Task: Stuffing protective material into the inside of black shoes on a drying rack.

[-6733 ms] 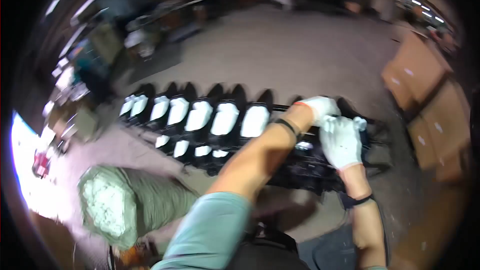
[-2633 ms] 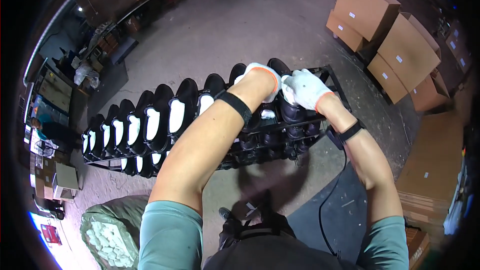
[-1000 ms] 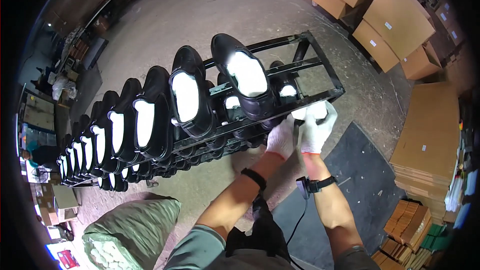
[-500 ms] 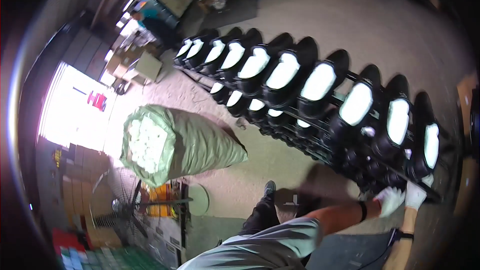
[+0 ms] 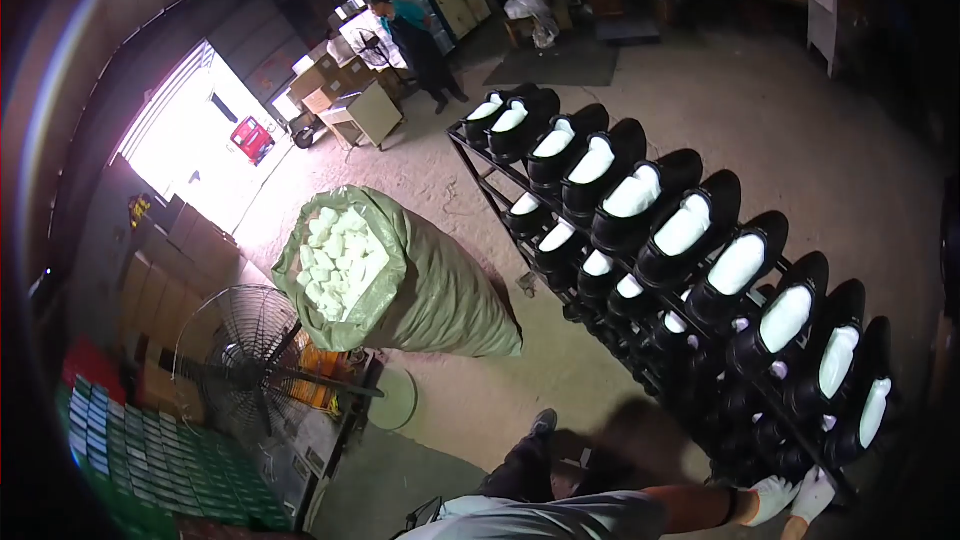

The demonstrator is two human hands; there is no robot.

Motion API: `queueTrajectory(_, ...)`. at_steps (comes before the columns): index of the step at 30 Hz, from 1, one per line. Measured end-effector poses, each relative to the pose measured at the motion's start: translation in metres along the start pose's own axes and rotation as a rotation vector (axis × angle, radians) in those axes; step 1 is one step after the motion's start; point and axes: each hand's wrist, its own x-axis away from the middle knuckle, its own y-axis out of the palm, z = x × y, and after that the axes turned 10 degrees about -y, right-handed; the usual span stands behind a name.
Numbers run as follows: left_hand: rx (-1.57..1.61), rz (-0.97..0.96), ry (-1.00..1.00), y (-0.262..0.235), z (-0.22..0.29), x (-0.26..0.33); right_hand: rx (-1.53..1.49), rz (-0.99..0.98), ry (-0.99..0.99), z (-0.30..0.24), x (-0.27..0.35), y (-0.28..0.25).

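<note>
Both hands wear white gloves and are at the near end of a black metal shoe rack (image 5: 815,448), at the lower right. My left hand (image 5: 772,499) is closed at the rack's end bar, its fingertips partly hidden. Close beside it, my right hand (image 5: 815,493) grips the frame near its corner. Black shoes (image 5: 735,265) stuffed with white filling stand in a slanting row along the top tier. More shoes sit on the tiers below, mostly in shadow.
Left of the rack stands a big green woven sack (image 5: 450,290) full of white pieces (image 5: 340,260). A floor fan (image 5: 245,360) is at the left, beside green stacked items (image 5: 170,450). Far back, a person (image 5: 415,45) stands near a table with cartons (image 5: 330,80).
My view has turned, so the rack, sack and doorway appear shifted to the right and the rack's near end lower. Both hands stay at the rack's end. The far person shows more fully.
</note>
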Motion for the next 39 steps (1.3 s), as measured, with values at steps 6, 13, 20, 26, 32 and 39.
queueTrajectory(6, 0.276, -0.149, 0.184, -0.036, -0.056, 0.035, 0.095, 0.247, -0.219, 0.003, -0.002, 0.01)
queueTrajectory(13, 0.59, -0.49, -0.365, -0.209, -0.282, 0.29, 0.592, 0.377, -0.311, -0.02, 0.01, -0.006)
queueTrajectory(20, -0.175, 0.551, -1.123, -0.38, -0.541, 0.626, 0.47, 0.69, -0.729, -0.257, 0.02, 0.013)
queueTrajectory(26, -0.402, 0.918, -1.99, -0.546, -0.744, 0.781, -0.385, 0.282, -0.68, -0.58, 0.094, 0.232)
queueTrajectory(32, 0.072, 0.258, -2.328, -0.566, -0.813, 0.933, -0.853, -0.546, -1.031, -1.063, 0.226, 0.266)
queueTrajectory(39, 0.177, 0.281, -2.054, -0.539, -0.78, 0.972, -0.051, -0.597, -1.952, -1.398, 0.297, 0.418)
